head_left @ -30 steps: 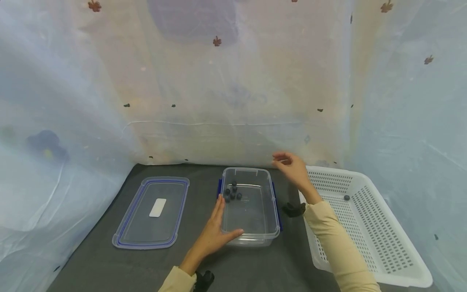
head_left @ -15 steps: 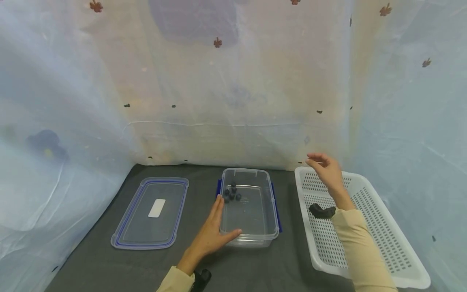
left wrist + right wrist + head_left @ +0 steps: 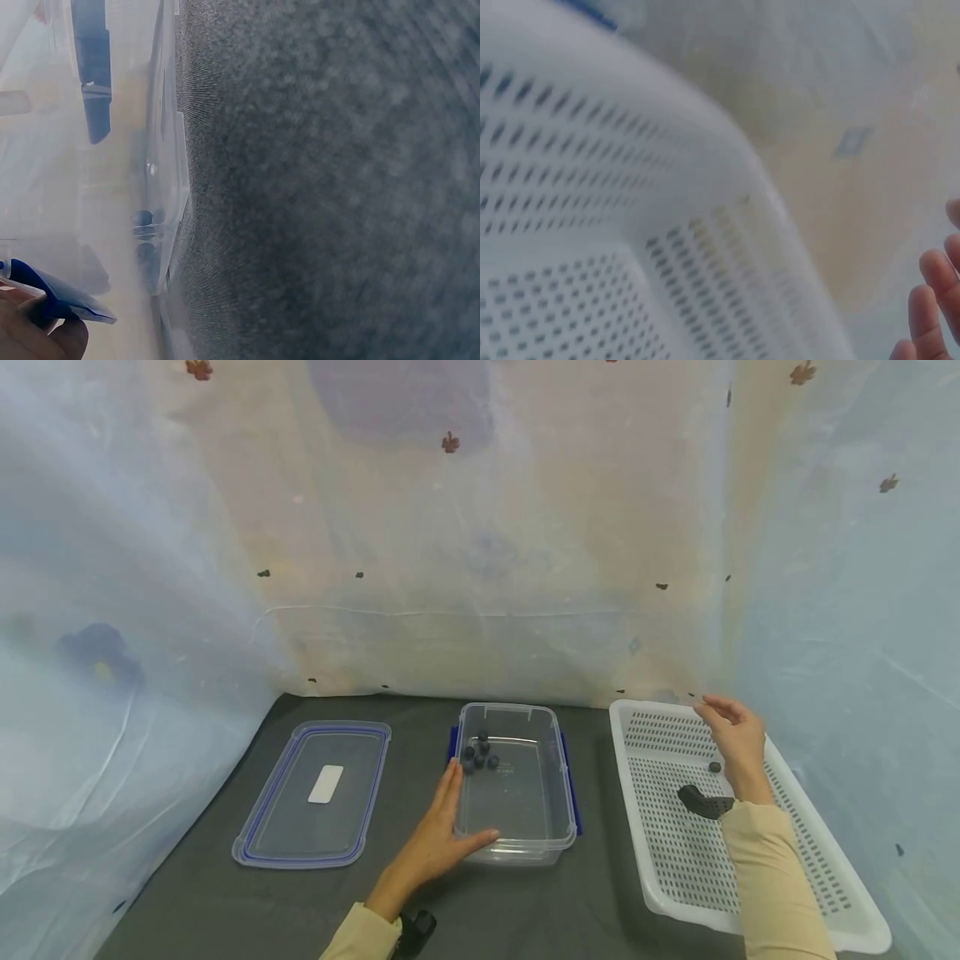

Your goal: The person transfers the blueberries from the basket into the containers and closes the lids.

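Observation:
Along the left side of a clear plastic container [image 3: 517, 845] lies my left hand [image 3: 431, 847], fingers straight, thumb spread along the near rim. The left wrist view shows its fingertips [image 3: 41, 341] by a blue side latch [image 3: 52, 289]. Several small dark blueberries [image 3: 479, 762] lie grouped at the container's left. My right hand [image 3: 738, 743] hovers over the far right part of a white perforated basket [image 3: 632, 810], fingers loosely bent, nothing visible in them. One blueberry [image 3: 714, 767] sits in the basket below that hand. In the right wrist view, the fingers [image 3: 924, 315] are beyond the basket's rim.
A clear lid [image 3: 277, 835] with a blue seal and a white label [image 3: 326, 784] lies flat at the left of the grey tabletop [image 3: 202, 910]. Patterned sheeting [image 3: 480, 568] encloses the back and both sides. A dark strap [image 3: 701, 802] hangs at the right wrist.
My right hand has moved rightward from beside the container to over the right part of the basket. The blueberry there is visible again beside the wrist. My left hand has stayed at the container.

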A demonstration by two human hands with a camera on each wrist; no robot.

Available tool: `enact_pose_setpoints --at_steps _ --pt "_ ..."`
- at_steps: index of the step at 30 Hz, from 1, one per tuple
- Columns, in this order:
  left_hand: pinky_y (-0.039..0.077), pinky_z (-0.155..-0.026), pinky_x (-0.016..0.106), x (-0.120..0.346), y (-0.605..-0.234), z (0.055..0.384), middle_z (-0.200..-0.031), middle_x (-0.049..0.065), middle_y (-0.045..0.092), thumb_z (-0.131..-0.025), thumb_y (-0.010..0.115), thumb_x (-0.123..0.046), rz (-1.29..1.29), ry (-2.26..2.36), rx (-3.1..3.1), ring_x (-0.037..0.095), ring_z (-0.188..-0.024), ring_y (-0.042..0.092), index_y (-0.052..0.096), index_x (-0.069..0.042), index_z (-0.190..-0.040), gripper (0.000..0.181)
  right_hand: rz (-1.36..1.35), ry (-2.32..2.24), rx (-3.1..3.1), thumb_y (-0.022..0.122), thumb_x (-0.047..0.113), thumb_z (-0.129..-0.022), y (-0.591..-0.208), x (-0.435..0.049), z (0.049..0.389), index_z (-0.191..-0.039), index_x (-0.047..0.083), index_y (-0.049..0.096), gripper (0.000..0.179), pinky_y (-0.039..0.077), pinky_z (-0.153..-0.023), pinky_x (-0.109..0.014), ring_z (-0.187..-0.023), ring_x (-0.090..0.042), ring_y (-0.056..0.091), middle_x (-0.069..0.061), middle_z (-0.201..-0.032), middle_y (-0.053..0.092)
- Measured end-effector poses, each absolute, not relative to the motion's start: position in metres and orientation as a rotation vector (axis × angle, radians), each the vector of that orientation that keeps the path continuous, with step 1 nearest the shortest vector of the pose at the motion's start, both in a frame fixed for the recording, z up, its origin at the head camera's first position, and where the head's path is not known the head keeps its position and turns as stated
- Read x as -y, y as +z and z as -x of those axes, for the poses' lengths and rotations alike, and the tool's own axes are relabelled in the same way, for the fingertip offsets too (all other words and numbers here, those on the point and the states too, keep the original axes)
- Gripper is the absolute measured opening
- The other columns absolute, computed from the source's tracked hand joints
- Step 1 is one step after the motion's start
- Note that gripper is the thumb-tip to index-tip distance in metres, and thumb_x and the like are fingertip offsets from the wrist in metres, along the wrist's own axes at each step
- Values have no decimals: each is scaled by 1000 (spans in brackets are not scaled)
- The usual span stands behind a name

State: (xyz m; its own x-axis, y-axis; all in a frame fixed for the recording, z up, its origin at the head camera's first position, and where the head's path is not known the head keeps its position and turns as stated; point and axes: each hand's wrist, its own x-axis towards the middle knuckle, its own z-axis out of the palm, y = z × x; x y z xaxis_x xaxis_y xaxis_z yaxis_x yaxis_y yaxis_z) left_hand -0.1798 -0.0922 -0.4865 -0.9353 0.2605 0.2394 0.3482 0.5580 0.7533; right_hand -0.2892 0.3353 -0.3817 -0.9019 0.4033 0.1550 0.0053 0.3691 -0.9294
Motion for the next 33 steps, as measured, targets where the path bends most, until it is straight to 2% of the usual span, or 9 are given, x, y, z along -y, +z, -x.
enact_pose_setpoints --at_steps 4,9,14,17,21,24,26,29,33 --pt "23 -108 56 91 -488 180 -162 7 -3 -81 70 -59 526 -1346 2669 31 -143 12 3 -9 -156 113 444 1567 2252 71 35 -89 -424 -373 315 -121 12 66 40 44 -91 -38 -103 -14 54 -2 -117 63" --pt "23 -108 56 92 -489 180 -162 7 -3 -81 70 -60 527 -1355 2663 31 -143 12 3 -10 -157 113 578 1488 2302 66 52 -87 -493 -426 356 -129 21 62 52 48 -81 -30 -104 -12 54 0 -124 59" --pt "22 -109 55 92 -489 180 -162 7 -4 -80 70 -60 524 -1364 2665 29 -143 10 3 -9 -156 113 678 1426 2348 60 55 -89 -527 -446 371 -137 19 56 60 46 -92 -37 -111 -18 54 -6 -133 55" --pt "21 -109 55 92 -489 180 -162 7 -4 -80 70 -59 526 -1370 2664 28 -144 9 3 -9 -156 113 717 1371 2378 60 47 -91 -526 -442 363 -134 13 56 55 48 -84 -35 -105 -21 56 -12 -132 56" --pt "20 -110 54 93 -488 180 -162 6 -3 -80 71 -59 514 -1372 2662 28 -144 9 2 -10 -156 113 732 1348 2485 54 30 -94 -485 -408 324 -136 -2 49 53 45 -63 -28 -98 -28 55 -25 -131 53" --pt "21 -110 54 92 -487 179 -162 6 -3 -80 71 -58 501 -1371 2662 28 -143 10 3 -11 -157 113 704 1390 2559 51 23 -95 -460 -389 300 -139 -9 41 55 46 -67 -32 -106 -39 52 -33 -134 45" --pt "21 -109 54 92 -487 179 -162 6 -3 -80 72 -58 499 -1376 2660 29 -143 11 3 -11 -157 113 660 1369 2614 51 23 -95 -464 -391 298 -140 -11 39 57 49 -75 -41 -114 -46 48 -36 -135 42" --pt "21 -109 55 92 -488 179 -162 7 -2 -80 72 -57 508 -1381 2649 32 -143 12 4 -10 -156 113 629 1291 2686 50 22 -95 -467 -392 297 -140 -12 37 58 46 -89 -55 -118 -51 44 -38 -137 38" --pt "22 -108 57 91 -490 180 -162 10 0 -80 73 -55 528 -1378 2628 35 -143 13 6 -7 -156 112 658 1278 2697 50 17 -94 -469 -389 295 -143 -13 30 61 41 -95 -59 -120 -53 41 -39 -138 34"
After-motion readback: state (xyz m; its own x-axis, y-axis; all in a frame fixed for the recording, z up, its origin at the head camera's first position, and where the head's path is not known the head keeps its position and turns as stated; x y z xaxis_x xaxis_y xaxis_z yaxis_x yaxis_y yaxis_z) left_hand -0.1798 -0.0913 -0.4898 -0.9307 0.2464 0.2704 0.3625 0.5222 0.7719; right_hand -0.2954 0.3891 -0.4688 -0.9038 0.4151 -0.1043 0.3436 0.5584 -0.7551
